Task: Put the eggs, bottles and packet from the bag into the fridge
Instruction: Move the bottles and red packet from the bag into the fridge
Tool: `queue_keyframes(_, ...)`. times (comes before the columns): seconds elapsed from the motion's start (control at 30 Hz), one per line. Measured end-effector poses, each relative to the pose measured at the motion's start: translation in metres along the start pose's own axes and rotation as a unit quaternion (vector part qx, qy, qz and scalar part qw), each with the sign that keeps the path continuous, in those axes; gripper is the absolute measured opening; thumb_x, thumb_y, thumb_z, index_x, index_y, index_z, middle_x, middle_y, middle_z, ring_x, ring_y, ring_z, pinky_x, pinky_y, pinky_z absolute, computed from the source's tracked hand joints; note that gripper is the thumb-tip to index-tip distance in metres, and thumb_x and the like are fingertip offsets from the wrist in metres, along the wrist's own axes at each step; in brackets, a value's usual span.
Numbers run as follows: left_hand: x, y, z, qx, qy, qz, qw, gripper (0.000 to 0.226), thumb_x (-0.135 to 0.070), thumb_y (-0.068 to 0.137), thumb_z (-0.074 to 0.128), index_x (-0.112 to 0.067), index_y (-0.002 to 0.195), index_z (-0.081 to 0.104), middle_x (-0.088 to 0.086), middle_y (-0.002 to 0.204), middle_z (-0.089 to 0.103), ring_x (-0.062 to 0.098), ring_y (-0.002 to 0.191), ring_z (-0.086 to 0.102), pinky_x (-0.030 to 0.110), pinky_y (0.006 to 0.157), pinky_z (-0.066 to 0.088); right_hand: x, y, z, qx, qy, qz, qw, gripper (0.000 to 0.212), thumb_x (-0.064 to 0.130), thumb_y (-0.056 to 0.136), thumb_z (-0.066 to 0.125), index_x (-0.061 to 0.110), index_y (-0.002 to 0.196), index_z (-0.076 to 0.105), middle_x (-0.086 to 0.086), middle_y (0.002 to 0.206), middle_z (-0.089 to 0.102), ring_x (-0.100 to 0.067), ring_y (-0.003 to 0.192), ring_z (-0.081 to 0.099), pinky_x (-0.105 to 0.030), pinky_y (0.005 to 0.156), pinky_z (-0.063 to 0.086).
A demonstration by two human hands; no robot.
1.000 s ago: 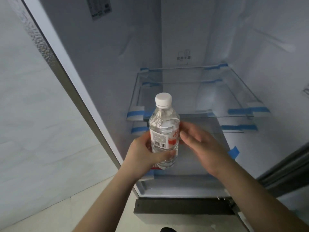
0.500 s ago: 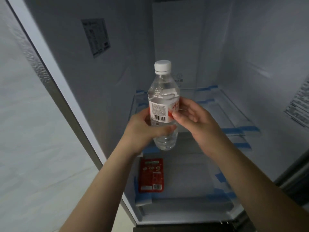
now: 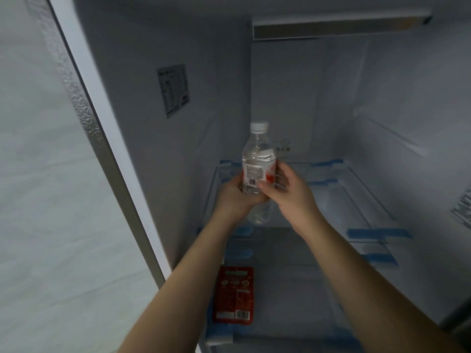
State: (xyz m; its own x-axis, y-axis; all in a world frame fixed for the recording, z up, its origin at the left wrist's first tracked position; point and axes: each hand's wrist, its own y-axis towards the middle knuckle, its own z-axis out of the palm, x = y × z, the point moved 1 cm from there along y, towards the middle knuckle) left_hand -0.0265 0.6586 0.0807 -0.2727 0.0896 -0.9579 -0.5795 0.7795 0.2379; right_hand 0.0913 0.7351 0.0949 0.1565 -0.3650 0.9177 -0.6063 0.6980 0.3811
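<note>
Bottle [image 3: 258, 174] held upright by left hand [image 3: 235, 200] and right hand [image 3: 290, 191] over glass shelf [image 3: 356, 200]. Next: set down gently.

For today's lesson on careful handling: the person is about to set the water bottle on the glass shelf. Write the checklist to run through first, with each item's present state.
1. Bottle upright: ok.
2. Cap on: ok; tightness cannot tell.
3. Grip: left hand and right hand both hold the bottle: ok.
4. Glass shelf bare where visible: ok.
5. Bottle's base clear of the shelf's front edge: cannot tell.
6. Red packet lies on a lower level, out of the way: ok.
</note>
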Motion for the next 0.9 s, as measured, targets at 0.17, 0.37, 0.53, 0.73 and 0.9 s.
queue_keyframes(0.17, 0.013, 0.013, 0.007, -0.018, 0.02, 0.022, 0.999, 0.054, -0.021, 0.076, 0.081, -0.023, 0.125, 0.06, -0.009, 0.109, 0.072, -0.002, 0.096, 0.067, 0.017, 0.079, 0.052, -0.013, 0.027, -0.003, 0.018, -0.033, 0.007, 0.999, 0.054, 0.022, 0.083, 0.074, 0.021, 0.133, 0.052, 0.007, 0.119, 0.067, -0.004, 0.108, 0.063, -0.033, 0.097, 0.05)
queue_keyframes(0.37, 0.021, 0.034, 0.01, -0.035, 0.03, 0.04, 0.998, 0.057, -0.015, 0.079, 0.079, -0.019, 0.13, 0.055, -0.003, 0.116, 0.07, 0.003, 0.101, 0.065, 0.015, 0.081, 0.051, -0.029, 0.057, -0.003, 0.028, -0.069, 0.004, 0.997, 0.054, 0.026, 0.085, 0.071, 0.021, 0.134, 0.049, 0.006, 0.121, 0.065, -0.006, 0.11, 0.062, -0.036, 0.097, 0.051)
queue_keyframes(0.53, 0.021, 0.05, 0.01, -0.038, 0.04, 0.039, 0.998, 0.046, -0.012, 0.082, 0.077, -0.024, 0.122, 0.056, -0.005, 0.113, 0.068, -0.013, 0.089, 0.062, 0.01, 0.076, 0.049, -0.036, 0.075, 0.0, 0.031, -0.099, -0.013, 0.995, 0.049, 0.024, 0.089, 0.067, 0.018, 0.134, 0.049, 0.005, 0.123, 0.063, -0.01, 0.113, 0.06, -0.028, 0.094, 0.049)
queue_keyframes(0.73, 0.014, 0.071, 0.009, -0.012, 0.033, 0.043, 0.998, 0.044, -0.004, 0.084, 0.073, -0.014, 0.123, 0.056, -0.002, 0.109, 0.064, -0.021, 0.079, 0.059, 0.004, 0.071, 0.045, -0.043, 0.096, 0.001, 0.031, -0.106, 0.0, 0.994, 0.049, 0.021, 0.09, 0.066, 0.02, 0.135, 0.047, 0.004, 0.127, 0.06, -0.016, 0.118, 0.058, -0.037, 0.101, 0.046)
queue_keyframes(0.9, 0.019, 0.072, 0.013, -0.016, 0.024, 0.009, 1.0, 0.056, -0.016, 0.08, 0.078, -0.015, 0.131, 0.053, 0.002, 0.12, 0.068, 0.009, 0.103, 0.066, 0.017, 0.078, 0.05, -0.043, 0.089, 0.002, 0.034, -0.122, 0.023, 0.992, 0.054, 0.026, 0.093, 0.062, 0.021, 0.142, 0.041, -0.001, 0.136, 0.055, -0.019, 0.124, 0.053, -0.04, 0.106, 0.042)
